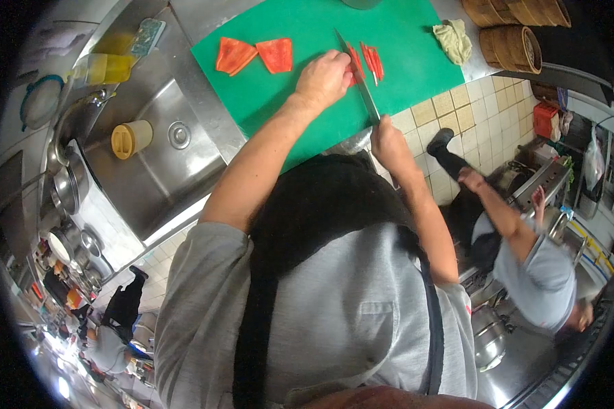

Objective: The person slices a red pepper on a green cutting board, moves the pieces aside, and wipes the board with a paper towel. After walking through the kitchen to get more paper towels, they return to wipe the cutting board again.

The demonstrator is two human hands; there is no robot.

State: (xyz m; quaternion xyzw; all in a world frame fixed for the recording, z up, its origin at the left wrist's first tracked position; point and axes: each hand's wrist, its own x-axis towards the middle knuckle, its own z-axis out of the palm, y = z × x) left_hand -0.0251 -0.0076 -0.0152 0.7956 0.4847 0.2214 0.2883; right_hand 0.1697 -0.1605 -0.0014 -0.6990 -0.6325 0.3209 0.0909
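On a green cutting board (pixel 416 34), my left hand (pixel 323 80) presses down a piece of red bell pepper, its fingers closed over it and hiding most of it. Wrapped round a handle, my right hand (pixel 393 147) holds a knife (pixel 368 101), its blade running up alongside the left fingertips. Thin red pepper strips (pixel 373 63) lie just right of the blade. Two flat red pepper pieces, one (pixel 235 56) farther left and one (pixel 275 55) nearer, rest to the left of my left hand.
A crumpled pale cloth (pixel 452 41) lies on the board's right edge, near bamboo steamers (pixel 510 49). At left, a steel sink (pixel 162 170) holds a cream lidded container (pixel 131 139). One co-worker (pixel 535 279) stands at right by the cooking equipment, another person (pixel 109 347) at lower left.
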